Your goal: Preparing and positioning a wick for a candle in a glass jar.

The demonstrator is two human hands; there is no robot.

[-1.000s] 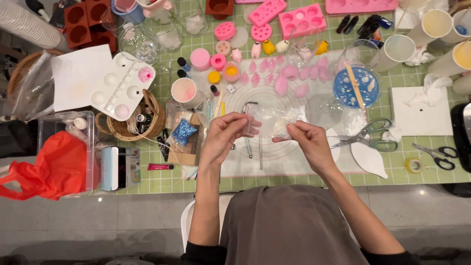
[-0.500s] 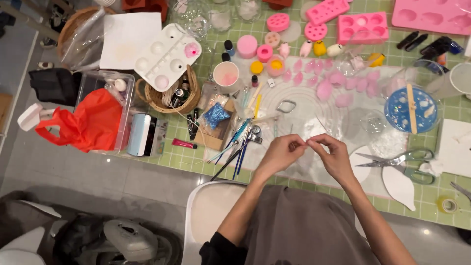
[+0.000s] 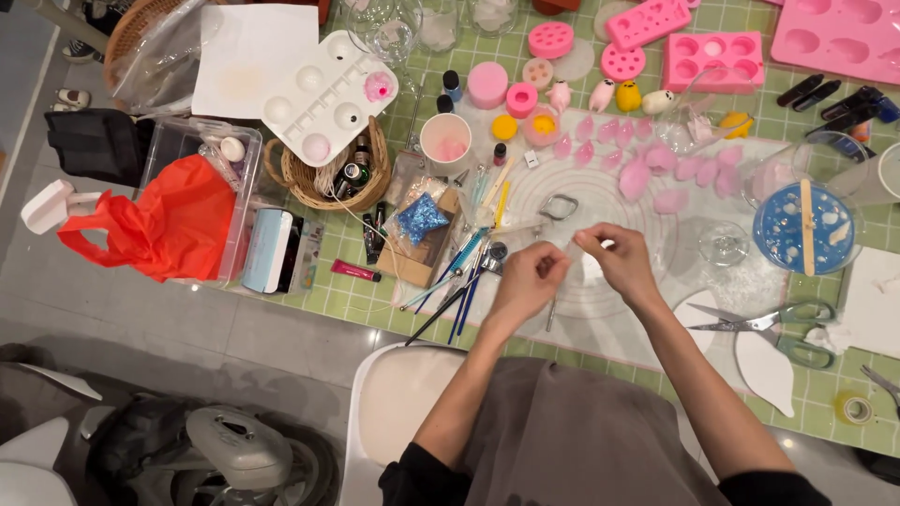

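Two hands are held together above the clear work mat (image 3: 600, 201), left hand (image 3: 527, 281) and right hand (image 3: 614, 258) pinching a small clear piece (image 3: 574, 245). A slip could be caused, dropping it among brushes (image 3: 464, 281) beside the mat.

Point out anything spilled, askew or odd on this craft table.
No spill shows. The white paint palette sits tilted, one corner propped on the wicker basket. Brushes lie fanned loosely, tips past the table edge. Both hands pinch something small, too fine to identify.
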